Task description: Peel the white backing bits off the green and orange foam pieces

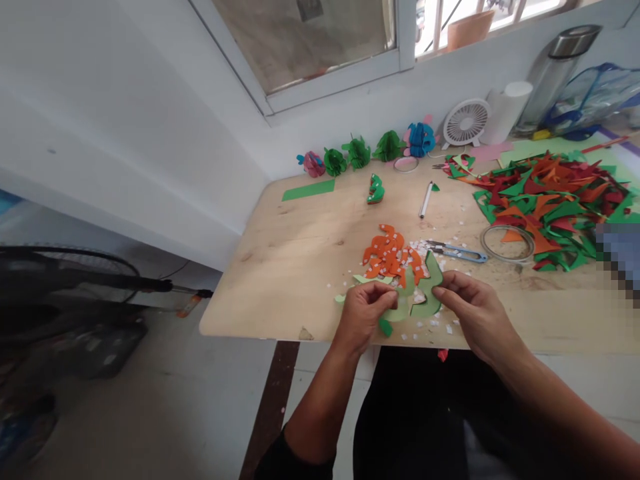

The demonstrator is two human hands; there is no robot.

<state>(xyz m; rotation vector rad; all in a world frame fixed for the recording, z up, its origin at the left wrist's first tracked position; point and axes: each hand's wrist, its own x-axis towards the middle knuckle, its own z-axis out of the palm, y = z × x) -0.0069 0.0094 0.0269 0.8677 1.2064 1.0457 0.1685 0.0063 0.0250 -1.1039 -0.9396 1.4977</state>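
My left hand [364,312] is closed in a pinch on a curved light green paper cutout [401,308] near the table's front edge. Between the thumb and fingers of my right hand [473,308] is a second green paper cutout [434,283] with a darker edge. The two pieces are side by side; whether they touch I cannot tell. Just beyond them lies a heap of orange paper cutouts [387,252] dotted with small white squares. Blue-handled thread snips [463,253] rest to the right of that heap, among scattered white bits.
Red, orange and green paper scraps [555,200] cover the table's right side, with a ring-shaped roll [507,243] beside them. A white pen [427,200] and a small green cutout stack [375,190] lie further back. Folded paper figures [358,153] and a small fan [467,123] line the wall.
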